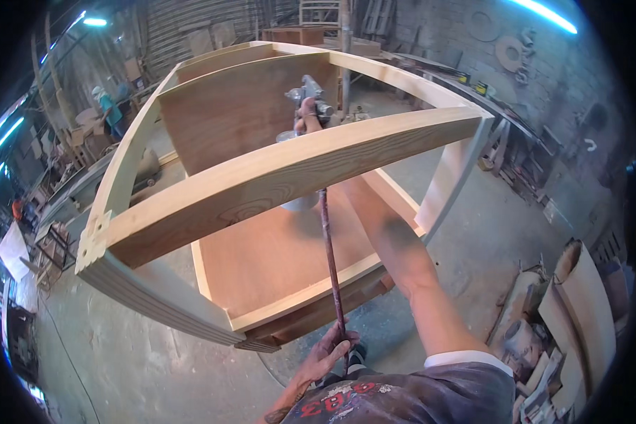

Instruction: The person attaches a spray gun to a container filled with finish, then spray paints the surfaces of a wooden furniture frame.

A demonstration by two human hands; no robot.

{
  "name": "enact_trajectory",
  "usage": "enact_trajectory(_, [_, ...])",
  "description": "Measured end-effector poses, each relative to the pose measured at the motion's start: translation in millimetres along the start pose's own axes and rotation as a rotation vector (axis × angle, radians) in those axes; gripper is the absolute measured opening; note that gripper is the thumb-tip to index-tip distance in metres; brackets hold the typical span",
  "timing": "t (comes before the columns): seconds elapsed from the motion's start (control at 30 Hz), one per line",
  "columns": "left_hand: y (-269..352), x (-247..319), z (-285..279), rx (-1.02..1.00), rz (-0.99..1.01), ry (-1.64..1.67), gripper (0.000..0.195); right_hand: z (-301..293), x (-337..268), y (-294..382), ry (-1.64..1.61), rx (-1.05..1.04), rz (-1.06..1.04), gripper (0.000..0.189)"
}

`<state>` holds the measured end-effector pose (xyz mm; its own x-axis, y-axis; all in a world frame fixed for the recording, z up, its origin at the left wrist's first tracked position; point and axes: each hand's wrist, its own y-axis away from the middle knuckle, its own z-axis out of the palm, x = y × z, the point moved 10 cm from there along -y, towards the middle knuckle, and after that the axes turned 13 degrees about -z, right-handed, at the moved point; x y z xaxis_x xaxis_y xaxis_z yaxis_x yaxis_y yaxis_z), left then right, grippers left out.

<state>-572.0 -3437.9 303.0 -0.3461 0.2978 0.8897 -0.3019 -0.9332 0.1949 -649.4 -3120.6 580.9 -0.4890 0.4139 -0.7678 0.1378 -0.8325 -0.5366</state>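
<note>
Before me stands an unfinished wooden cabinet frame, with a pale front top rail [297,164], a reddish-brown plywood back panel [233,116] and a plywood bottom panel [259,265]. My right arm reaches under the rail into the frame. There my right hand [308,112] grips a metal spray gun [318,93], partly hidden behind the rail. The gun's cup [300,204] shows below the rail, above the bottom panel. A stained dark red hose [330,249] runs down from behind the rail to my left hand [329,344], which holds it near my waist.
A fluted post [159,307] forms the frame's near left corner. Curved boards [577,318] and scrap lie at right. A cable [69,344] crosses the concrete floor at left. Far left, a person [108,108] stands among boards. A cluttered bench [456,82] lines the right wall.
</note>
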Motion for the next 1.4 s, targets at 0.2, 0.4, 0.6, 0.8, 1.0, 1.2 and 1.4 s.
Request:
enact_trajectory(0.2, [-0.7, 8.5, -5.9, 0.007, 0.009, 0.018, 0.054, 3.6, -18.7, 0.3, 0.05, 0.061, -0.121, 0.045])
enact_trajectory(0.4, [6.3, 7.9, -18.1, 0.064, 0.051, -0.041, 0.06, -8.9, 0.3, 13.4, 0.058, 0.284, 0.066, 0.043])
enact_trajectory(0.6, [8.7, 5.6, -11.2, 0.022, 0.036, -0.038, 0.062, 14.7, -37.3, 14.3, 0.048, 0.112, -0.358, 0.045])
enact_trajectory(0.8, [11.1, 6.0, -8.6, 0.02, -0.003, -0.069, 0.06, 62.4, -18.3, 26.2, -0.091, -0.075, -0.201, 0.054])
enact_trajectory(1.0, [17.6, 14.0, -16.5, 0.055, 0.057, -0.049, 0.058, 130.0, -14.1, 40.6, -0.16, -0.312, -0.144, 0.056])
enact_trajectory(1.2, [20.0, 13.2, -14.5, 0.023, 0.02, -0.05, 0.056, 110.0, -6.6, 37.6, -0.021, -0.242, -0.12, 0.055])
enact_trajectory(1.4, [8.7, 10.9, -12.2, -0.029, 0.035, -0.054, 0.056, 46.1, -19.7, 20.6, 0.049, -0.085, -0.21, 0.05])
